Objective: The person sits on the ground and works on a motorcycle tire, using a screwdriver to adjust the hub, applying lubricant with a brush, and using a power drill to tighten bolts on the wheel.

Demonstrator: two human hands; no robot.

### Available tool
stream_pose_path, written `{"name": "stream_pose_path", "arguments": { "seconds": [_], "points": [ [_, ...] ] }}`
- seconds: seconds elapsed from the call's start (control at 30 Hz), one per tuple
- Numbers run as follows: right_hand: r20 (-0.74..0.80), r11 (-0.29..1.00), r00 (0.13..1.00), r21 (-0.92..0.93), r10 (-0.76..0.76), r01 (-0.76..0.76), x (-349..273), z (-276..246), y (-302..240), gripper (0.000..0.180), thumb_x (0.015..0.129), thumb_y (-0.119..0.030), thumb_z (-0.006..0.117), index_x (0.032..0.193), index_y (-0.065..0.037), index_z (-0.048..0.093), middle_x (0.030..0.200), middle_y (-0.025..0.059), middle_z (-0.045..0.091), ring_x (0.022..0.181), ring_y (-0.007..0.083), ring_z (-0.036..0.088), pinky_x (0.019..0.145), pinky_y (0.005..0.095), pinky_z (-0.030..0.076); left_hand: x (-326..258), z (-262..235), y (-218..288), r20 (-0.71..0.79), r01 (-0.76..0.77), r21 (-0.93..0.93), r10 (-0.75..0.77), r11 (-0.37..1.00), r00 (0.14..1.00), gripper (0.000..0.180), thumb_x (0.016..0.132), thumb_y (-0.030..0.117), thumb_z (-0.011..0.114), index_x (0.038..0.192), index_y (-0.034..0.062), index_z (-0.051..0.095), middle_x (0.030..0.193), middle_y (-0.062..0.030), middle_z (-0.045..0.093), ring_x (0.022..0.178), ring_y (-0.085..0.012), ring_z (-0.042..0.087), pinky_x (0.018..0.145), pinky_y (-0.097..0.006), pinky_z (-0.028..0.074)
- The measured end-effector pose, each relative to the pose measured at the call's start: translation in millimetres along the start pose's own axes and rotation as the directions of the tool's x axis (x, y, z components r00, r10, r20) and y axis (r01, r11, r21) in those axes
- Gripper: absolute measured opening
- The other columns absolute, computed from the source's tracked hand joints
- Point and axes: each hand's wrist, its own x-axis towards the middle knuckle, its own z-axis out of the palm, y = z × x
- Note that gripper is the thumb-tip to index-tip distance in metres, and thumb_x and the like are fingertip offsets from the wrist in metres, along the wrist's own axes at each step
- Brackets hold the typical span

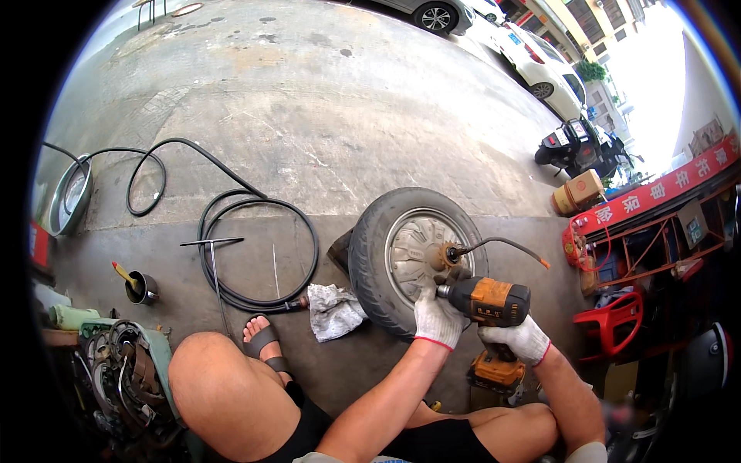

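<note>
Right hand (515, 338) clamped on orange drill (492, 302); left hand (438, 318) closed around its nose.

Orange impact wrench (489, 302) gripped by gloved right hand (515, 338), pressed to wheel (413, 258) hub; wrench nose steadied by left hand (438, 318).

Rag (333, 310) lies left of wheel (417, 258), hose (231, 231) farther left.

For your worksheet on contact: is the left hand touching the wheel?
Touching. The head view shows the gloved left hand pressed against the wheel rim, beside the drill nose, with no gap.
</note>
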Motion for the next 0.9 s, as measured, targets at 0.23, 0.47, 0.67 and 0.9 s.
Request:
{"name": "stream_pose_path", "arguments": {
  "seconds": [0.23, 0.47, 0.67, 0.9],
  "points": [
    [-0.061, 0.989, 0.99, -0.071, 0.124, -0.128, 34, 17, -38, 0.025, 0.081, -0.005, 0.074, 0.105, -0.003, 0.066, 0.078, 0.0027, 0.063, 0.058, 0.0128, 0.06, 0.052, 0.0279, 0.049, 23, 15, 18, 0.049, 0.006, -0.074, -0.003, 0.997, 0.999, 0.032, 0.112, 0.037, 0.034, 0.114, 0.0081, 0.047, 0.128, -0.0184, 0.062, 0.121, -0.0326, 0.061, 0.109, -0.051, 0.046],
    [-0.013, 0.986, 0.989, -0.071, 0.148, -0.149, 62, 32, -58, 0.023, 0.084, -0.009, 0.072, 0.105, -0.002, 0.066, 0.072, 0.0038, 0.063, 0.052, 0.0138, 0.058, 0.048, 0.0268, 0.047, 41, 15, 34, 0.016, -0.036, -0.151, 0.039, 0.988, 0.999, 0.033, 0.111, 0.039, 0.036, 0.116, 0.0084, 0.048, 0.126, -0.0181, 0.064, 0.124, -0.0329, 0.059, 0.112, -0.05, 0.045],
    [-0.017, 0.975, 0.982, -0.117, 0.188, -0.188, 69, 31, -59, 0.023, 0.085, -0.01, 0.072, 0.105, -0.002, 0.066, 0.071, 0.004, 0.063, 0.052, 0.0131, 0.059, 0.047, 0.0256, 0.045, 47, 11, 37, 0.047, 0.001, -0.198, 0.009, 0.98, 0.999, 0.031, 0.111, 0.039, 0.038, 0.112, 0.0098, 0.049, 0.126, -0.0178, 0.064, 0.125, -0.0323, 0.059, 0.113, -0.052, 0.043],
    [-0.007, 0.946, 0.977, -0.252, 0.211, -0.206, 75, 30, -74, 0.024, 0.082, -0.007, 0.075, 0.104, -0.003, 0.068, 0.078, 0.0027, 0.066, 0.059, 0.0113, 0.061, 0.053, 0.0266, 0.049, 52, 4, 34, 0.046, -0.007, -0.196, 0.016, 0.981, 0.999, 0.032, 0.11, 0.041, 0.04, 0.114, 0.0106, 0.051, 0.128, -0.015, 0.065, 0.125, -0.0313, 0.059, 0.112, -0.051, 0.043]
  ]
}}
